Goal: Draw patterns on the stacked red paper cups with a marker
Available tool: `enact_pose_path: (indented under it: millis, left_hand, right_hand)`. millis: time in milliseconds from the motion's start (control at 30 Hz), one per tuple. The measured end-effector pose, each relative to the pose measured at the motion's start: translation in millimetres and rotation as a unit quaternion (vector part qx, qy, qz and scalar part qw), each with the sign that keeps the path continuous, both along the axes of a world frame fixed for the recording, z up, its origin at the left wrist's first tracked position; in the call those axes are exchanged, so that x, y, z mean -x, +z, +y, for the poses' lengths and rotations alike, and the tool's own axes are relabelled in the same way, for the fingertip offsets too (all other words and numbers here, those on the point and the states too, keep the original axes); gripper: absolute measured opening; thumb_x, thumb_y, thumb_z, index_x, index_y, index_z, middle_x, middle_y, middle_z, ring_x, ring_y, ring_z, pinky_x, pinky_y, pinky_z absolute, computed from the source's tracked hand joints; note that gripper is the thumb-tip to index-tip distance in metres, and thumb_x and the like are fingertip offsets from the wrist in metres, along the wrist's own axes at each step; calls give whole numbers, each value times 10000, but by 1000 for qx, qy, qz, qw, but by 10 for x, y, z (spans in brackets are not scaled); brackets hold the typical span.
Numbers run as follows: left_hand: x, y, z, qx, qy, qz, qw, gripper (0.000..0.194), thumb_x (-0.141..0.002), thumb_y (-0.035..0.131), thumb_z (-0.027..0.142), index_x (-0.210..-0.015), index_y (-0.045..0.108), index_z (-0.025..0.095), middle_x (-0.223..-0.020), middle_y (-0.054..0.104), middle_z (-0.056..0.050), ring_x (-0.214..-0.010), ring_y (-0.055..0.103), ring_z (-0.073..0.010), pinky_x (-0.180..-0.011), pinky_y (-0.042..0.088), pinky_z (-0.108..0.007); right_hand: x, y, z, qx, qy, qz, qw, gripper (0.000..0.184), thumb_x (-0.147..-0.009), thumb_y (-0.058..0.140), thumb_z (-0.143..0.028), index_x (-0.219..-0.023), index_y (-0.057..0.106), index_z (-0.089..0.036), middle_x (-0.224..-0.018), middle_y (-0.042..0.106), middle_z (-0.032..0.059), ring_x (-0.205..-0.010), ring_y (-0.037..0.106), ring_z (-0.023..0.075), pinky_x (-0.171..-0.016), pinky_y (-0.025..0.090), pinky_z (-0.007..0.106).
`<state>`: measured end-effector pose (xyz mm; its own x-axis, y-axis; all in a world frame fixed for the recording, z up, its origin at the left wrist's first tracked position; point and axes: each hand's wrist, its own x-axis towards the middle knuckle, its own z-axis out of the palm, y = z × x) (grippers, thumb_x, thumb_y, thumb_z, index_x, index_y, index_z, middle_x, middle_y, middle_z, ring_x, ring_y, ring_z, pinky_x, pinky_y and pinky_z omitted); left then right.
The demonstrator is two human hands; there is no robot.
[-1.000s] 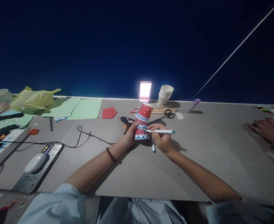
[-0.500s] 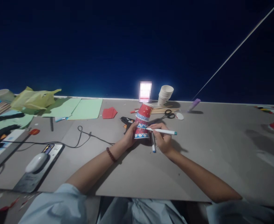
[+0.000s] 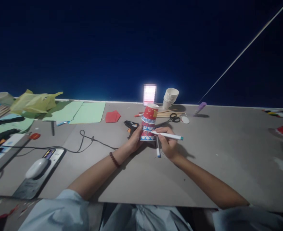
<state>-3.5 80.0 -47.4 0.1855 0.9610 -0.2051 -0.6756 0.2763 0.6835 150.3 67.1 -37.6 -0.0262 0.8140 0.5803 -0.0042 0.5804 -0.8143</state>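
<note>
My left hand (image 3: 135, 140) is wrapped around the left side of a stack of paper cups (image 3: 150, 113), red with blue-and-white wavy bands and held nearly upright. A white marker (image 3: 171, 136) with a teal end is pinched in my right hand (image 3: 168, 144), its tip at the lower part of the stack. Whether the tip touches the paper I cannot tell. Below the stack lies another white marker (image 3: 158, 149) with a blue end. A black glue gun (image 3: 131, 125) rests just behind my left hand, partly hidden by it.
Scissors (image 3: 174, 118), wooden sticks (image 3: 165, 113) and white stacked cups (image 3: 170, 98) stand behind. Red paper pieces (image 3: 112, 116), green sheets (image 3: 88, 112) and a yellow bag (image 3: 34, 102) lie left. A cable (image 3: 82, 141), phone (image 3: 39, 175) and power strip (image 3: 8, 150) occupy the near left.
The red cup stack has turned in my left hand and stands straighter, showing a yellow patch near its top. My right hand and the marker have barely moved.
</note>
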Motion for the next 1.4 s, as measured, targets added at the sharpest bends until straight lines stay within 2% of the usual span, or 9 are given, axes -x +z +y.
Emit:
enact_pose_path:
  millis: [167,533,900,1233,1400]
  left_hand:
    - [8,-3,-22,-28,-13,3,1000,418,-773,798,433,-1037,722,118,-968,765,-97,-886,707,-229,-902,515,-347]
    - [14,-11,-23,-14,-9,9,1000,452,-775,789,464,-1049,704,116,-983,758,-101,-874,703,-210,-872,525,-325]
    - [11,6,-31,-6,-7,-4,1000,393,-823,753,402,-1073,696,104,-982,755,-115,-874,708,-223,-895,509,-338]
    - [24,-24,-12,-4,-8,-4,1000,381,-827,752,415,-1044,694,107,-944,754,-97,-832,703,-198,-833,524,-304]
    - [18,-20,-16,-6,-9,1,1000,391,-827,747,426,-1052,698,111,-956,756,-102,-850,706,-210,-846,522,-316]
  right_hand:
    - [-11,4,-1,-4,11,-12,1000,94,-928,576,-263,-895,661,-238,-898,702,53,-905,681,224,-830,557,383]
    - [-27,-15,42,-7,-10,-34,999,99,-898,581,-230,-841,662,-231,-867,699,45,-853,682,215,-777,557,356]
    - [-24,12,43,8,-24,-57,998,91,-869,594,-239,-799,652,-233,-834,707,48,-837,684,223,-782,567,375]
    - [-18,26,43,-11,4,-48,999,129,-833,565,-152,-770,649,-225,-849,723,49,-845,703,215,-798,574,380]
    - [-11,40,29,-3,-7,-44,999,105,-853,580,-190,-782,645,-228,-843,718,51,-856,696,222,-814,573,391]
